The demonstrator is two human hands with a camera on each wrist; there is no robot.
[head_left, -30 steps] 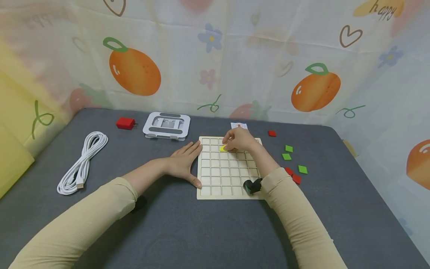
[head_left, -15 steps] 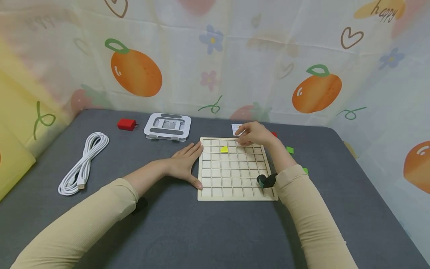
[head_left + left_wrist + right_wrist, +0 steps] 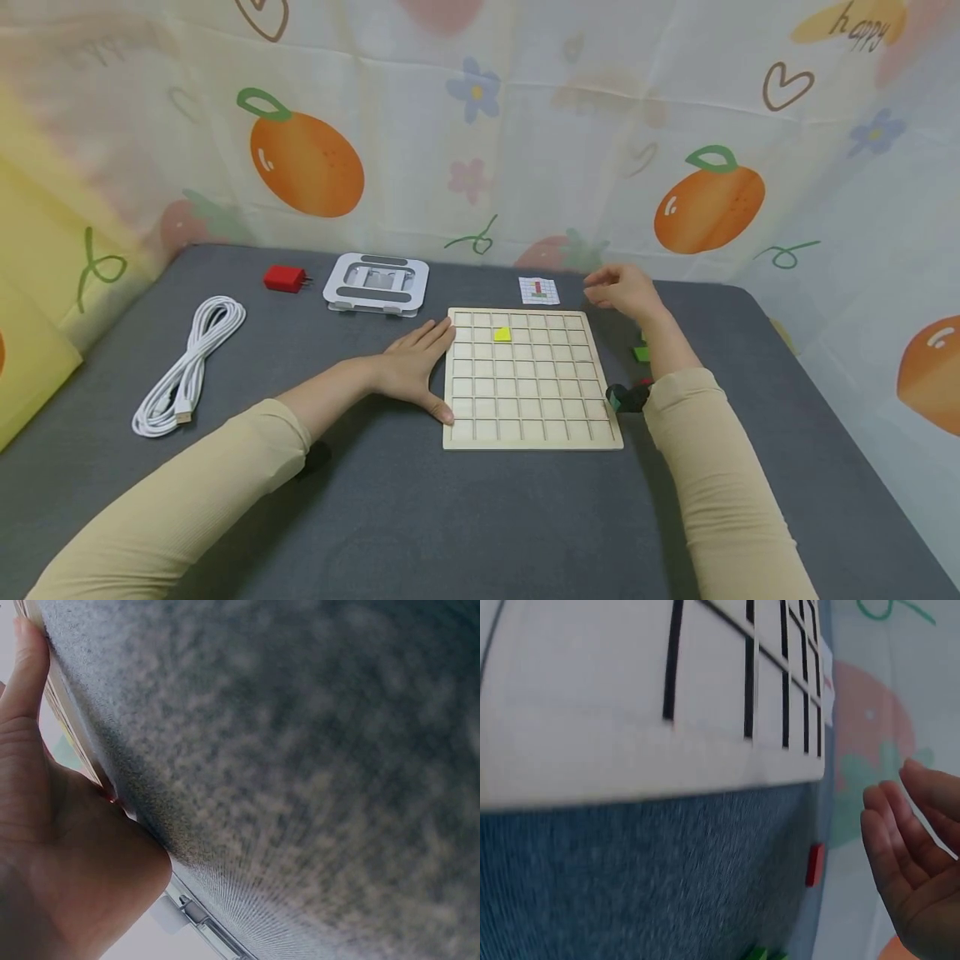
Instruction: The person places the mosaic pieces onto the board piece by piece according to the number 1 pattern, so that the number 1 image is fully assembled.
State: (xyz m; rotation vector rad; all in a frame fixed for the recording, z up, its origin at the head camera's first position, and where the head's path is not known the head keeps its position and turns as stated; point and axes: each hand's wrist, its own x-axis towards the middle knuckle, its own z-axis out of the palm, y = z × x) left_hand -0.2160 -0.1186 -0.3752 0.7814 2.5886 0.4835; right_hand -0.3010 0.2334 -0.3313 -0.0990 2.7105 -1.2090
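A pale wooden grid board [image 3: 528, 388] lies flat on the dark table, with one yellow square tile [image 3: 502, 334] in its second row from the back. Against the board's left edge rests my left hand [image 3: 408, 367], fingers and thumb spread. My right hand [image 3: 624, 292] is beyond the board's back right corner, its fingers loosely bent and nothing between them in the right wrist view. Below that hand, a red tile [image 3: 814, 865] lies on the table. Green tiles [image 3: 641, 354] are partly hidden behind the right forearm. A small printed grid card [image 3: 538, 291] sits behind the board.
To the left are a coiled white cable [image 3: 187, 358], a red plug adapter [image 3: 284, 278] and a folded white-and-grey stand [image 3: 377, 285]. A printed curtain [image 3: 420, 167] hangs along the table's back edge.
My right hand has left the yellow tile on the board and moved right, past the card, to above the table beyond the board. The left hand stays at the board's edge.
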